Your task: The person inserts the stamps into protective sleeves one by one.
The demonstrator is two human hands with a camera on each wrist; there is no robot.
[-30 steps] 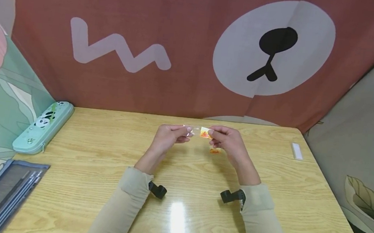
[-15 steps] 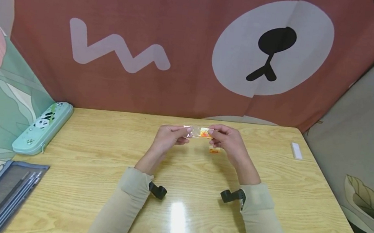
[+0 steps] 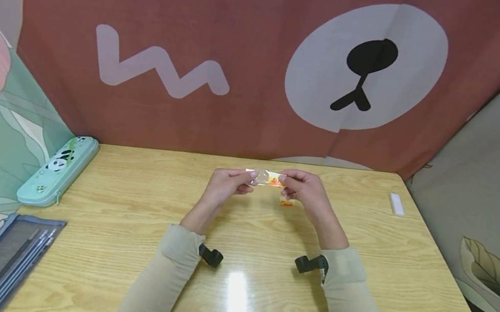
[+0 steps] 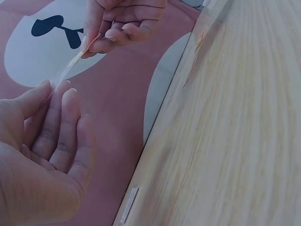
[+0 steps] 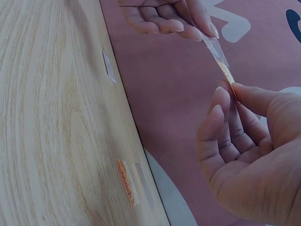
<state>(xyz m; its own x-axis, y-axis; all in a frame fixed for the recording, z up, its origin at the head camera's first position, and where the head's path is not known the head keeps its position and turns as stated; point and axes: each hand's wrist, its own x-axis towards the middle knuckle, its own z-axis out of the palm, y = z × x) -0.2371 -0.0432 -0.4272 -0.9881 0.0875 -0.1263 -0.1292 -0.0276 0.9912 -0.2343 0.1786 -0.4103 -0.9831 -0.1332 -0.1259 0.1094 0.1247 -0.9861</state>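
Observation:
In the head view, my left hand (image 3: 228,182) pinches the left end of a small clear plastic wrapper (image 3: 262,177). My right hand (image 3: 305,190) pinches a small white-and-yellow paper piece with orange print (image 3: 274,179) between thumb and fingers. Wrapper and paper meet as one short strip stretched between both hands, raised above the table. Seen edge-on in the right wrist view, the wrapper (image 5: 215,49) runs into the printed paper (image 5: 227,73). Below the right hand, another orange-printed piece (image 3: 287,202) lies on the table. A pale, thin piece (image 5: 108,66) lies near the back edge.
A white block (image 3: 396,204) lies at the table's right. On the left are a mint panda-print pencil case (image 3: 58,170) and a grey mesh pouch (image 3: 16,258) holding several pencils. Cloth with a bear print (image 3: 253,130) hangs behind the wooden table (image 3: 135,189).
One second ago a gap showed between the wrapper and the printed paper. The wrapper now spreads flatter and meets the paper. Both hands have hardly moved.

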